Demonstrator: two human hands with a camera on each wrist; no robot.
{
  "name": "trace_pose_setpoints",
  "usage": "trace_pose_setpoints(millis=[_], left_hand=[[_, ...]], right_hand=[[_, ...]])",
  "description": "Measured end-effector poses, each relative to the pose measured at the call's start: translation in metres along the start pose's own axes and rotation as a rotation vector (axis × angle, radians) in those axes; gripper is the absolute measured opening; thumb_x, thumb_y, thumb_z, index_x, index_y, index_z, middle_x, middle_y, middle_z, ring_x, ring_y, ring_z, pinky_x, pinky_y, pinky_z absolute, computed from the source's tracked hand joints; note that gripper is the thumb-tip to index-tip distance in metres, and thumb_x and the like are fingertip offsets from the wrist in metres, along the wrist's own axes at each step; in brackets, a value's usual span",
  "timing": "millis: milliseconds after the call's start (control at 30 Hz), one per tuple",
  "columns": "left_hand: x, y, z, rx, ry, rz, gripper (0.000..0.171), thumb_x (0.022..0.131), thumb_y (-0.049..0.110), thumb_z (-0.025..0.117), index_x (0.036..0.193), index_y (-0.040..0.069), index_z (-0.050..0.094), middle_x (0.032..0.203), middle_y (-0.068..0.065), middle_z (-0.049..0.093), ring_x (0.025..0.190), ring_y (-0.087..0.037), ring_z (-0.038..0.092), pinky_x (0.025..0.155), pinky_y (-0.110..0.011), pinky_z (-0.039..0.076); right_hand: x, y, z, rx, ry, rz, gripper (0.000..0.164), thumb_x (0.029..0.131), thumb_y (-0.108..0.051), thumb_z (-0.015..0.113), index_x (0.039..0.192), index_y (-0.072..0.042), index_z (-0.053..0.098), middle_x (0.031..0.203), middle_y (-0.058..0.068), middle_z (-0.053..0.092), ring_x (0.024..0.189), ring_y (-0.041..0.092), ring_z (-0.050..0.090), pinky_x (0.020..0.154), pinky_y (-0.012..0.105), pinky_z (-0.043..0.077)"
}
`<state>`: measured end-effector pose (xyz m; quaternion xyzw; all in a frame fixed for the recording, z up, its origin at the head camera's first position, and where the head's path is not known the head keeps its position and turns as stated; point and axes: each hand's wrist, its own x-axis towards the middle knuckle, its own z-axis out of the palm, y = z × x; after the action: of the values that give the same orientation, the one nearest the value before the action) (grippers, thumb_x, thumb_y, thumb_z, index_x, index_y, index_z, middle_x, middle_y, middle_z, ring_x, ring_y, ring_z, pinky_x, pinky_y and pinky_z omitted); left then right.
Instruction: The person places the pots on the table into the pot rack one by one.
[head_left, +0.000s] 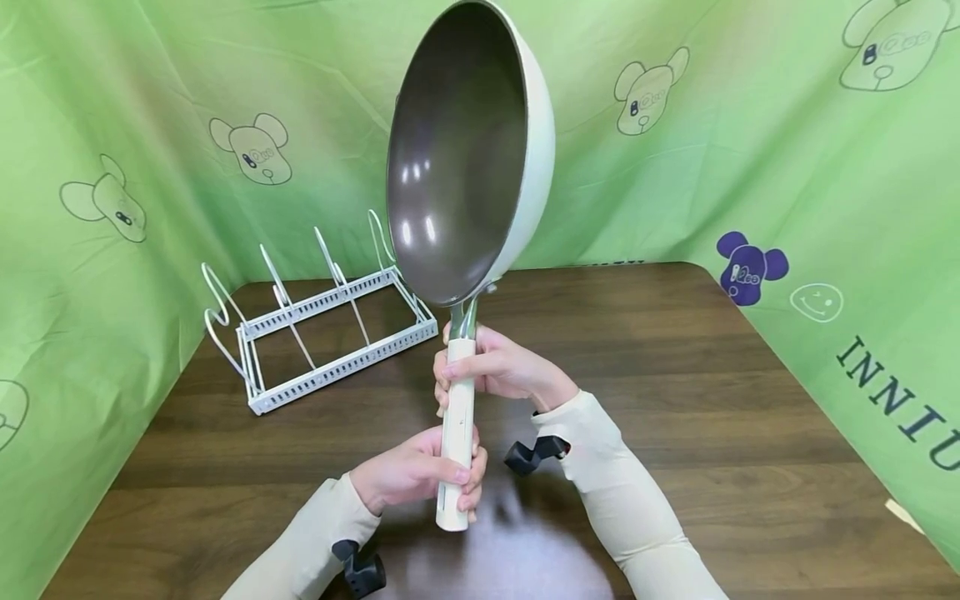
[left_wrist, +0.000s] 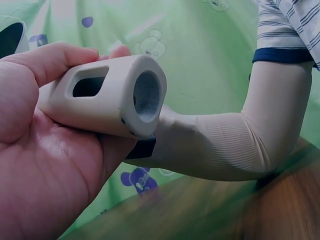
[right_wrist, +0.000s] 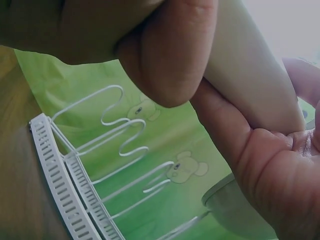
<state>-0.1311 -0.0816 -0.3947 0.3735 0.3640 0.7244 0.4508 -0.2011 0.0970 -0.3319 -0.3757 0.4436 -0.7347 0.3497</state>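
A deep frying pan (head_left: 465,158) with a brown inside and pale outer wall is held up over the table, its bowl tilted on edge and the handle pointing down. My left hand (head_left: 416,471) grips the lower end of the cream handle (head_left: 459,425), thumb across its front. Higher up, just under the metal neck, my right hand (head_left: 513,367) holds the same handle. The left wrist view shows the handle's hollow end (left_wrist: 147,95) and a slot in its side. Part of the bowl (right_wrist: 237,212) shows at the bottom of the right wrist view.
At the left on the brown wooden table (head_left: 712,400) stands a white rack (head_left: 345,367) with slotted rails and upright wire dividers; the bowl overlaps its right end in the head view. Green printed cloth (head_left: 322,100) hangs behind and at both sides.
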Motion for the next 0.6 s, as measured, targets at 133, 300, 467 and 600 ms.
trace_pose_setpoints(millis=[133,300,467,600], left_hand=[[-0.005,-0.001,-0.002,0.004,-0.007,0.009,0.023,0.093,-0.001,0.046,0.107,0.017,0.04,0.089,0.005,0.057,0.077,-0.011,0.059,0.082,-0.037,0.054],[-0.012,-0.001,-0.004,0.004,-0.028,0.032,0.022,0.096,0.002,0.048,0.109,0.018,0.04,0.09,0.005,0.056,0.078,-0.011,0.058,0.082,-0.036,0.054],[-0.018,-0.005,-0.009,0.002,-0.069,0.072,0.021,0.098,0.005,0.05,0.11,0.02,0.041,0.091,0.003,0.054,0.079,-0.012,0.058,0.084,-0.036,0.054],[-0.022,-0.01,-0.014,0.01,-0.108,0.117,0.022,0.1,0.005,0.048,0.112,0.021,0.04,0.091,0.002,0.053,0.08,-0.013,0.058,0.085,-0.036,0.054]], right_hand=[[0.005,0.003,0.002,-0.011,-0.002,0.007,0.017,0.091,0.008,0.042,0.096,-0.006,0.037,0.082,0.004,0.062,0.08,0.023,0.065,0.078,0.041,0.058],[0.01,0.006,0.005,-0.028,0.003,0.012,0.018,0.09,0.009,0.042,0.098,-0.006,0.036,0.082,0.004,0.063,0.078,0.023,0.066,0.077,0.04,0.058],[0.017,0.008,0.01,-0.046,0.018,0.046,0.02,0.091,0.007,0.046,0.1,-0.007,0.035,0.082,0.004,0.065,0.076,0.022,0.068,0.072,0.034,0.058],[0.022,0.01,0.014,-0.064,0.023,0.074,0.018,0.091,0.007,0.046,0.098,-0.007,0.036,0.081,0.004,0.065,0.076,0.021,0.068,0.07,0.031,0.057]])
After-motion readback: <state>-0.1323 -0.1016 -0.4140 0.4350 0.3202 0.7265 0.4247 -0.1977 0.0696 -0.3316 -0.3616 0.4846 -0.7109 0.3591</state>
